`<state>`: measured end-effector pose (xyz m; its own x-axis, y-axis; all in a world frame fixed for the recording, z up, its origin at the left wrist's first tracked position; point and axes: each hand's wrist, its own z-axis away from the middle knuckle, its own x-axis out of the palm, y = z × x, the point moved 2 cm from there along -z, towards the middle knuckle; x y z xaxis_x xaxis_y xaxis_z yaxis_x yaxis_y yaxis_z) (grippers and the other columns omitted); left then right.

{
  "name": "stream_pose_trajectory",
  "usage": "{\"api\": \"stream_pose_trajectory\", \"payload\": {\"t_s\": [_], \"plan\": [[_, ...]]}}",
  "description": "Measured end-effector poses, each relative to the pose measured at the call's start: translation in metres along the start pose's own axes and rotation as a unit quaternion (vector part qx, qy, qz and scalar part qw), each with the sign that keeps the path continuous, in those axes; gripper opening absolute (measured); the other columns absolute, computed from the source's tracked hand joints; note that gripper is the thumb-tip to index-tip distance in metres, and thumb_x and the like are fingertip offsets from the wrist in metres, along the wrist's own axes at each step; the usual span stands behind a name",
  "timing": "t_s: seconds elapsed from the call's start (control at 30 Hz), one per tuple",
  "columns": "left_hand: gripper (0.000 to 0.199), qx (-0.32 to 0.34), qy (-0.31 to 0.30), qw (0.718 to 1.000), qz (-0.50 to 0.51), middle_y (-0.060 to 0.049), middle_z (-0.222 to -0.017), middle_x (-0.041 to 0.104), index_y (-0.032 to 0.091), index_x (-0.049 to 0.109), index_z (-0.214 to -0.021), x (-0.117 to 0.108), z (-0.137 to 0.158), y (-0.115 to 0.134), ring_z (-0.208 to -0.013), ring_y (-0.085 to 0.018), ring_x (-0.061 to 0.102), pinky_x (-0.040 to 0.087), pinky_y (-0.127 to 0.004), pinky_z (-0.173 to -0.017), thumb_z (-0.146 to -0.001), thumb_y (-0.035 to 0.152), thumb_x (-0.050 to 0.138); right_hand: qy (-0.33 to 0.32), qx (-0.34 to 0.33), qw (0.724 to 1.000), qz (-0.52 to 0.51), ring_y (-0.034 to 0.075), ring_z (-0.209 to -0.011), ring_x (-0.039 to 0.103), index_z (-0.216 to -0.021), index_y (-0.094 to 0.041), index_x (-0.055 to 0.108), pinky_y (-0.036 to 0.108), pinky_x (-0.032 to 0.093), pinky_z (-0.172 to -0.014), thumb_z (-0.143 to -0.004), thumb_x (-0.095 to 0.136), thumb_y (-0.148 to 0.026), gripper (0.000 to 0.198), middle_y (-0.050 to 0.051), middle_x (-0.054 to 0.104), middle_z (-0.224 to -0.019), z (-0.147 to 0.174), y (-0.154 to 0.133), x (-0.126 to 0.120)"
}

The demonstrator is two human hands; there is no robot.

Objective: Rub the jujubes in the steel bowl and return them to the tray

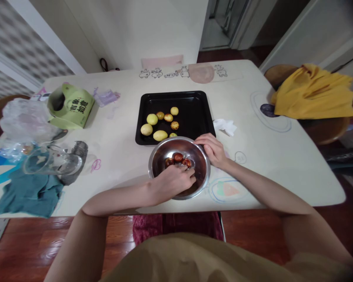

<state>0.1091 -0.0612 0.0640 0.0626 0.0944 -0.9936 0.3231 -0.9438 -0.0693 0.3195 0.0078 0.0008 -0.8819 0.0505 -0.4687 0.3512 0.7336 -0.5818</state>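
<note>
A shiny metal bowl (205,182) stands near the table's front edge, overlapping the near rim of a black baking tray. Several glossy reddish-brown round fruits (178,157) lie in it; their exact kind I cannot tell. My left hand (173,181) reaches into the bowl with its fingers curled down beside these fruits. What the fingertips hold, if anything, is hidden. At the bowl's right side, my right hand (213,150) grips the rim. The black baking tray (194,113) holds several yellow and brown-spotted round fruits (160,136), grouped in its left half.
Left on the table are a green carton (73,107), a clear plastic bag (22,117), a glass pitcher (51,160) on its side and a teal cloth (29,192). A crumpled white tissue (226,127) lies right of the tray. Yellow cloth (314,94) drapes a chair.
</note>
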Motion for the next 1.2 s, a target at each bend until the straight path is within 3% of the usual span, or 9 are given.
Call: {"api": "stream_pose_trajectory", "payload": {"t_s": [0.37,0.57,0.63,0.73,0.83,0.9,1.07,1.2], "plan": [[0.028,-0.033,-0.053,0.998,0.019,-0.009,-0.109,0.077,0.013,0.07,-0.115,-0.019,0.003,-0.012,-0.077,-0.02,0.075,0.052,-0.03,-0.06,-0.095,-0.001,0.057,-0.002,-0.018,1.0,0.001,0.027,-0.098,0.069,-0.114,-0.022,0.074,0.048,0.056,-0.087,-0.111,0.038,-0.03,0.037,0.012,0.075,-0.104,0.0,-0.002,-0.001],[0.02,-0.046,-0.048,0.994,0.081,-0.007,-0.114,0.078,0.017,0.071,-0.114,-0.023,0.008,-0.025,-0.085,-0.019,0.076,0.057,-0.027,-0.07,-0.098,0.008,0.063,-0.002,-0.014,1.0,0.001,0.027,-0.098,0.069,-0.113,-0.022,0.074,0.048,0.056,-0.087,-0.111,0.038,-0.031,0.038,0.012,0.075,-0.104,0.0,0.0,0.0],[0.014,-0.061,-0.01,0.992,0.109,-0.006,-0.111,0.079,0.018,0.071,-0.114,-0.026,0.009,-0.037,-0.087,-0.019,0.077,0.058,-0.028,-0.075,-0.101,0.019,0.066,0.0,-0.014,1.0,-0.001,0.027,-0.099,0.069,-0.113,-0.022,0.074,0.049,0.056,-0.087,-0.111,0.038,-0.031,0.037,0.012,0.075,-0.104,0.001,0.0,0.0],[0.017,-0.083,0.107,0.978,0.159,-0.006,-0.115,0.08,0.018,0.072,-0.116,-0.025,0.014,-0.06,-0.101,-0.021,0.077,0.061,-0.031,-0.086,-0.106,0.027,0.061,0.001,-0.017,1.0,0.0,0.027,-0.099,0.069,-0.113,-0.022,0.073,0.048,0.056,-0.087,-0.112,0.038,-0.031,0.037,0.012,0.075,-0.105,0.001,0.0,0.002],[0.019,-0.127,0.249,0.938,0.207,-0.008,-0.113,0.081,0.019,0.075,-0.115,-0.01,0.025,-0.082,-0.106,-0.021,0.077,0.063,-0.035,-0.095,-0.107,0.027,0.06,0.0,-0.029,1.0,0.01,0.026,-0.098,0.069,-0.112,-0.022,0.073,0.047,0.055,-0.087,-0.112,0.037,-0.029,0.037,0.011,0.075,-0.104,-0.002,0.001,0.0],[0.017,-0.152,0.308,0.908,0.238,-0.009,-0.106,0.082,0.018,0.077,-0.11,0.005,0.034,-0.092,-0.102,-0.021,0.077,0.063,-0.036,-0.093,-0.105,0.026,0.063,-0.003,-0.032,0.999,0.023,0.026,-0.1,0.069,-0.111,-0.022,0.073,0.047,0.055,-0.088,-0.112,0.037,-0.03,0.037,0.011,0.075,-0.105,-0.009,0.003,-0.003],[0.021,-0.179,0.374,0.84,0.35,-0.013,-0.103,0.082,0.014,0.079,-0.102,0.026,0.048,-0.101,-0.1,-0.021,0.078,0.064,-0.034,-0.091,-0.105,0.028,0.064,-0.053,0.011,0.996,0.067,0.025,-0.106,0.067,-0.113,-0.023,0.071,0.046,0.055,-0.097,-0.112,0.042,-0.034,0.032,0.01,0.073,-0.109,-0.053,0.009,0.002],[0.026,-0.144,0.386,0.828,0.38,-0.015,-0.102,0.082,0.014,0.081,-0.102,0.028,0.052,-0.099,-0.103,-0.023,0.079,0.064,-0.037,-0.094,-0.106,0.03,0.061,-0.134,0.018,0.985,0.104,0.025,-0.112,0.067,-0.119,-0.022,0.071,0.042,0.058,-0.097,-0.109,0.048,-0.034,0.028,0.011,0.072,-0.117,-0.087,0.02,0.026]]}}
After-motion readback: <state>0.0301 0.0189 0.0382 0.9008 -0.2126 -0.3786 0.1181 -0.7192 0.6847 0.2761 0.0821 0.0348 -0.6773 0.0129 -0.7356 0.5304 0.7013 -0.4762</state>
